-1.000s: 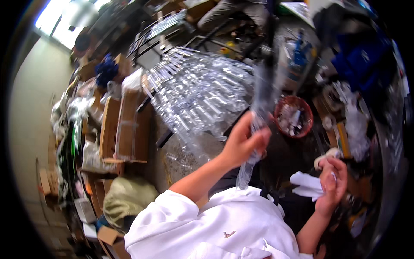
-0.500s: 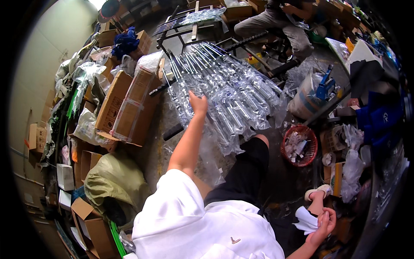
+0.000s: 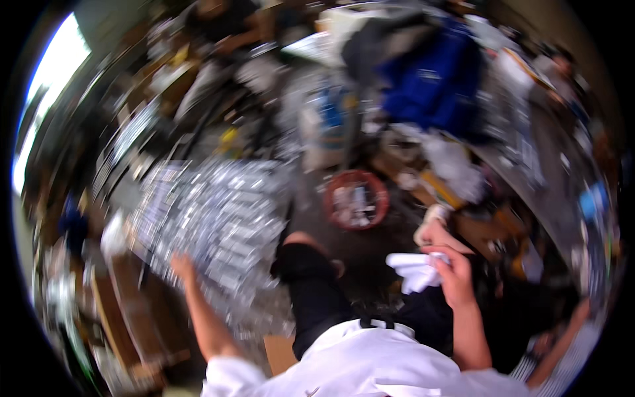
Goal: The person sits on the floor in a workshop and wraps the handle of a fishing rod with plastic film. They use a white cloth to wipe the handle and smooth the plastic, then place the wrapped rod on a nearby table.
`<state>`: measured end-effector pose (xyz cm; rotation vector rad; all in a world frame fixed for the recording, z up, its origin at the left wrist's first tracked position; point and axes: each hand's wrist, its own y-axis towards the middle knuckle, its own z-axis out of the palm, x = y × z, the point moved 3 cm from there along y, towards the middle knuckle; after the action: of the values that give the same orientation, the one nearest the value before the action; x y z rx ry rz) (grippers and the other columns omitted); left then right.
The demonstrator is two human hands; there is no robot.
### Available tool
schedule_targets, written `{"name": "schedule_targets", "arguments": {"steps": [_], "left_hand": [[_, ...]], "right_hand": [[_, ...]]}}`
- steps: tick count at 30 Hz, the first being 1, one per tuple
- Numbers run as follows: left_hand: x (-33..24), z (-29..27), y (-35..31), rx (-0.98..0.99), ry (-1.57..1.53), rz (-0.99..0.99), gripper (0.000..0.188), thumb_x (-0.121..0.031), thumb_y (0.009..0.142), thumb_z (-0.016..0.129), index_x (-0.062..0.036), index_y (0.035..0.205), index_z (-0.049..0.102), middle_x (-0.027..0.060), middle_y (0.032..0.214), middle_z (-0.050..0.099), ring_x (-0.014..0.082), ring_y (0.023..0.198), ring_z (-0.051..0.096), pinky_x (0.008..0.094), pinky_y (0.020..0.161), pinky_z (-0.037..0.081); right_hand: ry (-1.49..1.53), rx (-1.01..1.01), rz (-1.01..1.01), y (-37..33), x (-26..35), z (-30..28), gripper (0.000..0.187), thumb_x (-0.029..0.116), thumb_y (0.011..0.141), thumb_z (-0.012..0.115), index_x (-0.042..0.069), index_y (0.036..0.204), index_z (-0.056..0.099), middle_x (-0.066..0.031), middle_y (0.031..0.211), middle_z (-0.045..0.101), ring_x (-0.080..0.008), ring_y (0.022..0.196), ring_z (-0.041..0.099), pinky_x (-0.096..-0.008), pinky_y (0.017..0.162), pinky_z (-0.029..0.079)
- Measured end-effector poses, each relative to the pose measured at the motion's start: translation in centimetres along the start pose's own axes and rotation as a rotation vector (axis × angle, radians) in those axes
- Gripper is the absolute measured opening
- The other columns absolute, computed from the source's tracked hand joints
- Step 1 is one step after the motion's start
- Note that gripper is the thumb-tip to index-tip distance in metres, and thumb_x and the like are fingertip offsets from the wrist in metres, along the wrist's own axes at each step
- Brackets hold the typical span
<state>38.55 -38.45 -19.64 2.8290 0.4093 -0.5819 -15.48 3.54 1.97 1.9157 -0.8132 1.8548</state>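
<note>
My right hand (image 3: pixel 455 272) is closed on a white cloth (image 3: pixel 409 270), which hangs from its fingers above my bent leg. My left arm reaches forward to the near left side of a spread of clear plastic-wrapped metal rods (image 3: pixel 231 215). The left hand (image 3: pixel 183 266) is at the edge of these rods. Motion smears its fingers, so neither their pose nor any contact can be made out. The rods lie side by side in their loose, shiny wrapping.
A red basket (image 3: pixel 328 206) with scraps stands right of the rods, with a white sack (image 3: pixel 319 142) behind it. Cardboard boxes (image 3: pixel 135 304) line the left. Blue fabric (image 3: pixel 433 76) hangs at the back right. Another person (image 3: pixel 221 49) sits at the far left; a striped-sleeved arm shows at the lower right.
The whole view has swung to the right and blurred. My right hand, still holding the cloth, appears higher and nearer the middle. My left hand stays by the rods' left side.
</note>
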Motion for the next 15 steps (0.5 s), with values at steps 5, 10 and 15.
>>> {"name": "schedule_targets", "arguments": {"steps": [5,10,15], "left_hand": [[3.1,1.4,2.5,-0.036,0.13,-0.112,0.054,-0.042,0.081,0.057,-0.0054,0.12,0.055,0.0197,0.113,0.058,0.0376,0.101,0.056,0.0502,0.084,0.041],[-2.6,-3.1,-0.1,-0.13,0.153,-0.012,0.045,-0.035,0.082,0.059,-0.0077,0.117,0.056,0.0108,0.117,0.057,0.032,0.107,0.053,0.0482,0.086,0.04],[-7.3,-5.4,-2.9,-0.196,0.077,0.152,0.037,-0.026,0.082,0.058,-0.0051,0.113,0.056,0.0101,0.113,0.057,0.0299,0.107,0.051,0.0466,0.089,0.036]], "right_hand": [[-0.162,-0.251,-0.199,0.3,2.1,-5.5,0.007,0.002,0.078,0.067,-0.002,0.08,0.062,-0.0008,0.076,0.058,-0.007,0.07,0.053,-0.0216,0.065,0.043],[-0.026,-0.436,-0.293,0.9,4.3,-11.8,0.018,0.007,0.081,0.066,0.006,0.076,0.049,0.0024,0.072,0.053,-0.004,0.068,0.048,-0.0209,0.062,0.041],[0.092,-0.813,-0.532,1.9,9.4,-21.4,0.016,0.002,0.079,0.059,0.008,0.092,0.052,-0.0007,0.085,0.054,-0.0103,0.078,0.052,-0.0244,0.071,0.043]]}}
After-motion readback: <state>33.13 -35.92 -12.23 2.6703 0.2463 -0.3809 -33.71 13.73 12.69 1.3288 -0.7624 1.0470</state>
